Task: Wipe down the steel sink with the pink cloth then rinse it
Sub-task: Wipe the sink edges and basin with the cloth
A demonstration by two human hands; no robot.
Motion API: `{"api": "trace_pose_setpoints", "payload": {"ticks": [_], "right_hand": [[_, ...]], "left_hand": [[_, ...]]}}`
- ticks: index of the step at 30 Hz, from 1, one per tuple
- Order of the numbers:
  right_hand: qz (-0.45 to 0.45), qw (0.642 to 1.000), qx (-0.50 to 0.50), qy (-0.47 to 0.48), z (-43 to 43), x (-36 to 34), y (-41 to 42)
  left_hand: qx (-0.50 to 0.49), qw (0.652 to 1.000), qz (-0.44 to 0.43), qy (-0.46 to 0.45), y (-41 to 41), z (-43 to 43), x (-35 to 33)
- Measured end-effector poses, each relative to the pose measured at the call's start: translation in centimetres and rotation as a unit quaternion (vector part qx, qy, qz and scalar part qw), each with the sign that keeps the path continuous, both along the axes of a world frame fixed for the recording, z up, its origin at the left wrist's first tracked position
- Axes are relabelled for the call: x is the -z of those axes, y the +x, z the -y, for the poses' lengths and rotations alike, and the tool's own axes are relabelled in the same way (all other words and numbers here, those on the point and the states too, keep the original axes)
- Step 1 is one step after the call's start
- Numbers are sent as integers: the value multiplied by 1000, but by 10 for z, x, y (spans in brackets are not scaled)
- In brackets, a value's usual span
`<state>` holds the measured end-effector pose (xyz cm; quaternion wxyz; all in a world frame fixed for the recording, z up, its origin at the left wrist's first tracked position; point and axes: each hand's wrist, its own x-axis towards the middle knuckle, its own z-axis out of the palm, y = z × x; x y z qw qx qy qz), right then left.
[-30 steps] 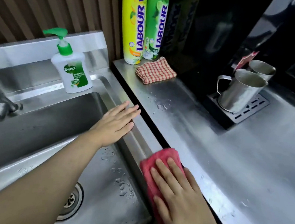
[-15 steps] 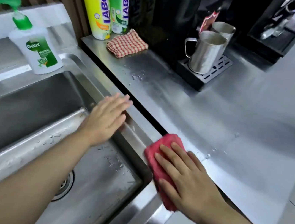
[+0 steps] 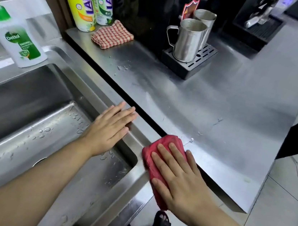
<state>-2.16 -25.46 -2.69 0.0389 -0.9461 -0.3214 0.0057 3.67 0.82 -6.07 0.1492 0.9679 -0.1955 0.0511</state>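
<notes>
Pressing pink cloth (image 3: 160, 148) flat, right hand (image 3: 179, 180); left hand (image 3: 108, 130) on sink (image 3: 97, 95) rim.

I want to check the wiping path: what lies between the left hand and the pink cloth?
Only the bare steel sink rim; nothing sits on it between the left hand and the pink cloth, as the head view shows.

A brushed steel sink (image 3: 24, 97) is gleaming dully, water beads clinging to its smooth walls, and the steel counter (image 3: 220, 106) beside it is showing a satin, streaked sheen. A pink cloth (image 3: 161, 144) is looking soft and nubbly, a checked cloth (image 3: 112, 34) woven and matt. Two metal jugs (image 3: 188, 42) are shining on a matt black plastic tray (image 3: 191, 71), near glossy plastic bottles (image 3: 77, 4).
</notes>
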Motion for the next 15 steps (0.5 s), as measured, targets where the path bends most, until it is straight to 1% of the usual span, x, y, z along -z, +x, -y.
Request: {"api": "trace_pose_setpoints", "payload": {"ticks": [4, 6, 8, 10, 12, 15], "right_hand": [[36, 998, -48, -10, -36, 1, 45], [17, 998, -56, -9, -44, -1, 56], [11, 997, -71, 3, -32, 3, 49], [13, 996, -81, 23, -8, 6, 36], [12, 995, -100, 27, 15, 5, 30], [23, 988, -149, 19, 28, 6, 41]], "left_hand": [[-8, 1000, -12, 16, 1, -3, -3], [-14, 999, -20, 33, -1, -3, -5], [-34, 998, -46, 30, -9, 1, -9], [-84, 994, -63, -7, -23, 8, -18], [-162, 984, -61, -49, -48, 18, -27], [-294, 949, -57, -99, -107, 46, -36]]}}
